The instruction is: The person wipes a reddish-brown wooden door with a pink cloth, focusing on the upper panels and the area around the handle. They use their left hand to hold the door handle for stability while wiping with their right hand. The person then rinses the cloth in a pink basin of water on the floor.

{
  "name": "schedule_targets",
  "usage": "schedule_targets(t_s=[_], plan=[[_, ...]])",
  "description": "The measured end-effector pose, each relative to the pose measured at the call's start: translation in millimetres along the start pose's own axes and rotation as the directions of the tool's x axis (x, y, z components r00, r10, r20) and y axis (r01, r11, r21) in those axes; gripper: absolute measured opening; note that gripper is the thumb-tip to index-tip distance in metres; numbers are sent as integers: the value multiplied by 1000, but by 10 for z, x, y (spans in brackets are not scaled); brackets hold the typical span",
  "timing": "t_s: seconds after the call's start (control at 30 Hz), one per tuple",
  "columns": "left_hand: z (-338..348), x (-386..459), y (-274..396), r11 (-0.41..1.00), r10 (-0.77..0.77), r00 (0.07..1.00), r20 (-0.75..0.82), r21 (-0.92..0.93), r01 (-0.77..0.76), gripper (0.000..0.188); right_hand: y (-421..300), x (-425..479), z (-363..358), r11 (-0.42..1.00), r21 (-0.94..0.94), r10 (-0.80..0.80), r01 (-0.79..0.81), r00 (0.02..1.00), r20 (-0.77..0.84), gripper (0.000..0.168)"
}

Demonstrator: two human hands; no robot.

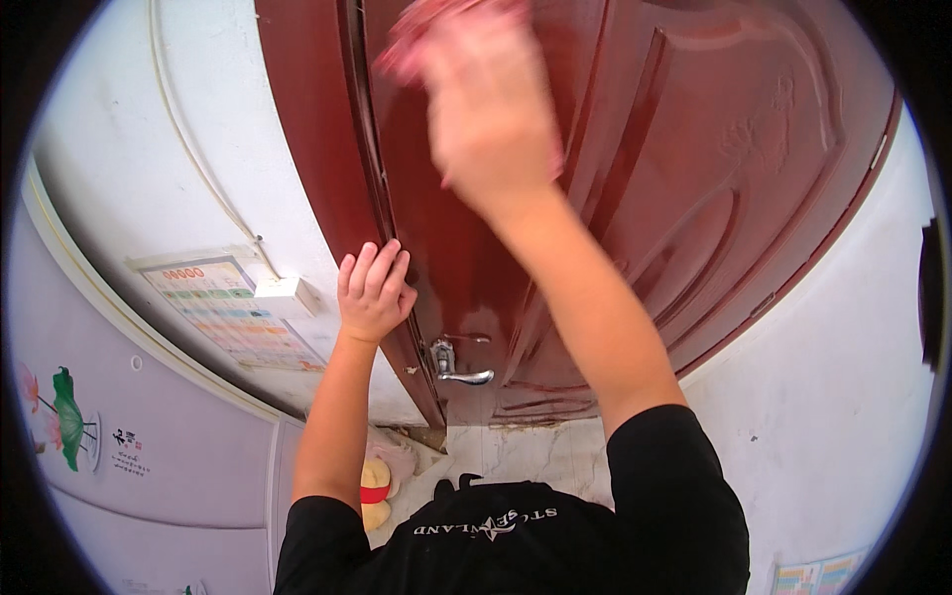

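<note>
A dark red panelled door (454,245) stands closed before me, with raised mouldings on its right part. High on it, my right hand (491,111) presses a pink cloth (461,22) towards the surface; both are blurred. Some of the cloth shows past the wrist side of the hand. My left hand (375,290) rests on the red door frame (312,111), fingers pointing up along the seam and holding nothing. Below and right of it is a silver lever handle (465,375) on the door.
Left on the white wall are a switch box (286,297) with a cable (178,119) and a printed chart (223,305). A lilac cabinet (186,446) with a lotus picture stands further left. A yellow and red item (375,494) lies by the marbled floor (535,454).
</note>
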State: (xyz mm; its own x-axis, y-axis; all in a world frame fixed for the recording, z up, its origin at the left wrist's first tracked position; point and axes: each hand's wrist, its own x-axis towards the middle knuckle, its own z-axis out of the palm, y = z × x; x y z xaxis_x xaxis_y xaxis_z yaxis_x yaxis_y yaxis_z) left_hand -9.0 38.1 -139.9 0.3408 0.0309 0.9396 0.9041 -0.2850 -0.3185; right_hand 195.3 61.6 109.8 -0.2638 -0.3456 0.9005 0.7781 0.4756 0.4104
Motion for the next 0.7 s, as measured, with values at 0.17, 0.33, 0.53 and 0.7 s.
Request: schedule_targets(t_s=[0.17, 0.33, 0.53, 0.7], plan=[[-11, -27, -56, 1000, 14, 1000, -2, -4, -14, 52, -400, -315, -39, 961, 263, -163, 91, 949, 269, 45], [-12, 42, -32, 1000, -3, 1000, -13, -19, 3, 53, 580, 357, -259, 946, -3, -306, 323, 900, 310, 44], [-86, 68, 80, 992, -47, 998, 51, -114, 53, 58, 510, 732, -147, 980, 127, -181, 155, 956, 232, 45], [-320, -60, 255, 945, -151, 979, 138, -271, 184, 62, -328, -578, -271, 987, 124, -140, 98, 906, 400, 43]])
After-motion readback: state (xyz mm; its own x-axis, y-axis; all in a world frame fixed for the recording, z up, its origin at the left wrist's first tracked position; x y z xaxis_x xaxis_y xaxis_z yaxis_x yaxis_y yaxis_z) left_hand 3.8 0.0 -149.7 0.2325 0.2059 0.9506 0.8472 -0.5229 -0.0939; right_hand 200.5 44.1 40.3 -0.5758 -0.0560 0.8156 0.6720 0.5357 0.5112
